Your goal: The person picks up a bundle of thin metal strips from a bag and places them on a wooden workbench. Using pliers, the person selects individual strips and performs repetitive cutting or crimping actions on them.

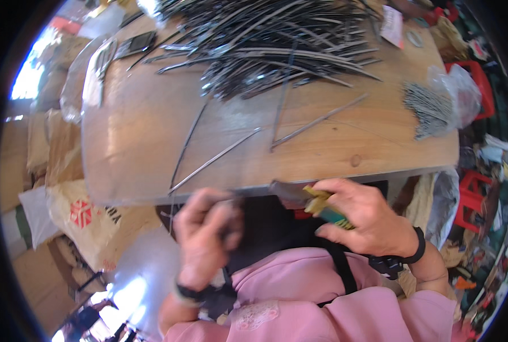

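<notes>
My left hand (205, 233) is at the table's front edge, fingers curled and blurred by motion. What it holds, if anything, is hidden. Thin strands (170, 214) hang over the edge beside it. My right hand (365, 214) grips a yellow-and-green handled tool (322, 205); a dark, blade-like end points left toward the other hand, too blurred to name. Ahead on the table lie a V-shaped bent grey strip (214, 161) and another bent strip (319, 122), its long arm slanting up to the right. Neither hand touches these two.
A large pile of thin dark grey strips (276, 51) covers the back of the wooden table (134, 142). Short grey pieces (427, 108) lie at the right by a clear plastic bag (464, 94). Red stools (470, 202) stand to the right, a printed sack (88, 219) to the left.
</notes>
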The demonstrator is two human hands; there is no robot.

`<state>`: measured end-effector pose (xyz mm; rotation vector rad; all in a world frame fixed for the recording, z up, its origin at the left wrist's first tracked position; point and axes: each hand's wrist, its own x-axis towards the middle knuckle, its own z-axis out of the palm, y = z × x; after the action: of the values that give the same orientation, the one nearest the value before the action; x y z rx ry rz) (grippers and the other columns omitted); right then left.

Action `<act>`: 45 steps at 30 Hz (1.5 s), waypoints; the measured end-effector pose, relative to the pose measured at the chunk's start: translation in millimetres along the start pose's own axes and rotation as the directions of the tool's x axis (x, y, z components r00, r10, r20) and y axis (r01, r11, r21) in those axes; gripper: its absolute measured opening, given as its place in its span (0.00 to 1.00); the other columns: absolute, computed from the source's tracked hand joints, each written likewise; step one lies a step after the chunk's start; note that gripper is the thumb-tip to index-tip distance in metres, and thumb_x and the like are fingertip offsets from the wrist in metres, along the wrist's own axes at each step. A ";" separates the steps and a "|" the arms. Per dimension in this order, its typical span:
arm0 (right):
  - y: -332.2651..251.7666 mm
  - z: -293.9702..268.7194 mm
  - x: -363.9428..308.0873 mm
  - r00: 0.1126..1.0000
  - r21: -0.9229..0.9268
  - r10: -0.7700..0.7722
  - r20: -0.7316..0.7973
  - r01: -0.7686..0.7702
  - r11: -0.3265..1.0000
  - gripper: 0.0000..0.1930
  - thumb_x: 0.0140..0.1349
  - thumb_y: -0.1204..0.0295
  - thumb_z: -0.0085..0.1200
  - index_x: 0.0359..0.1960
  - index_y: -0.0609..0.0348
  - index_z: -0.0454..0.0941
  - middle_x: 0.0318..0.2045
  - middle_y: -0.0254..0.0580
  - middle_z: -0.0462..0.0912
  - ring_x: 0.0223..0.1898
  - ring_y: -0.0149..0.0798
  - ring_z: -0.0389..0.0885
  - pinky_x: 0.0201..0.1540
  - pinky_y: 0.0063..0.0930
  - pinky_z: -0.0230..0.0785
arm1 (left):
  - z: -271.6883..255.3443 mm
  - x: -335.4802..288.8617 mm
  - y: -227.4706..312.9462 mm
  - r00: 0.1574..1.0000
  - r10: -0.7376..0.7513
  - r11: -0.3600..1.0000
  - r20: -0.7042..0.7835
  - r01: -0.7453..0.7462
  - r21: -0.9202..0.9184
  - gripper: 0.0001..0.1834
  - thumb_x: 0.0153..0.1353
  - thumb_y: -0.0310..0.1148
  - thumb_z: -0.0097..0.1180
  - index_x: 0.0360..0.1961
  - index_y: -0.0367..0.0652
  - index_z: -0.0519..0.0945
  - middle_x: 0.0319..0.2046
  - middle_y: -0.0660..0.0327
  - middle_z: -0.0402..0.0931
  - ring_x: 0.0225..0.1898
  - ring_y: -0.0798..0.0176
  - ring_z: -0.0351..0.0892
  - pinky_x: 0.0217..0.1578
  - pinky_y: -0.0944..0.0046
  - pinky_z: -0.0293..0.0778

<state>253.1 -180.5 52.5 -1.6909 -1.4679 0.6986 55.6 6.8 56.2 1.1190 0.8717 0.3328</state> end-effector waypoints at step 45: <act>32.2 -24.7 -58.1 0.570 0.300 0.480 -0.667 -0.385 0.873 0.07 0.61 0.73 0.61 0.35 0.66 0.81 0.44 0.43 0.80 0.47 0.34 0.76 0.51 0.29 0.68 | 128.1 68.2 -49.1 0.468 0.653 0.245 0.596 -0.874 0.419 0.21 0.44 0.19 0.62 0.44 0.35 0.79 0.36 0.54 0.71 0.38 0.49 0.69 0.41 0.54 0.67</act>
<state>280.3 -243.4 34.5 -1.9311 -0.4223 0.2623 186.2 -53.3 3.4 2.2748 -0.0019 0.6713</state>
